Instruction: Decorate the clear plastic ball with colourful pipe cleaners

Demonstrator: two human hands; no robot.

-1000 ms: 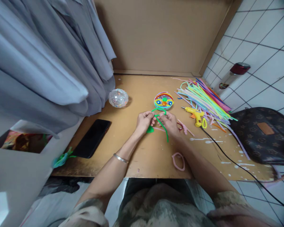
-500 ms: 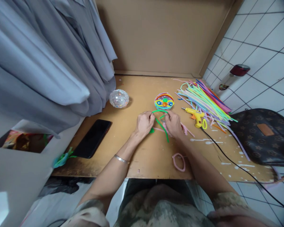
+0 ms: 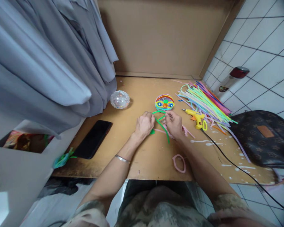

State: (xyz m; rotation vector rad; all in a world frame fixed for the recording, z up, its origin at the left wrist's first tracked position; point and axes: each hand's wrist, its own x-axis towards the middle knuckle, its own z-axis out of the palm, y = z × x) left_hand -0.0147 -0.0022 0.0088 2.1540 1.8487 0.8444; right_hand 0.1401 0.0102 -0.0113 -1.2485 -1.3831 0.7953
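Observation:
A green pipe cleaner (image 3: pixel 159 111) arches between my two hands over the wooden table. My left hand (image 3: pixel 144 123) pinches its left end, and my right hand (image 3: pixel 173 123) pinches the right end. Another green length (image 3: pixel 167 134) hangs or lies just below, between the hands. Beneath my right hand are pink pieces (image 3: pixel 185 130), partly hidden. Beyond the hands sits a decorated ball (image 3: pixel 164 102) with yellow, red, blue and green parts. A small green piece (image 3: pixel 152 131) is beside my left wrist.
A clear ball (image 3: pixel 120 99) and a black phone (image 3: pixel 93 139) lie on the left of the table (image 3: pixel 146 164). To the right are a yellow glue gun (image 3: pixel 197 118) with a cord, many pipe cleaners (image 3: pixel 203 99) and a brown bag (image 3: pixel 265 138). A pink loop (image 3: pixel 179 163) lies near the front edge.
My right hand has shifted slightly left, and the green arch between the hands is a little shorter. The whole view has moved slightly.

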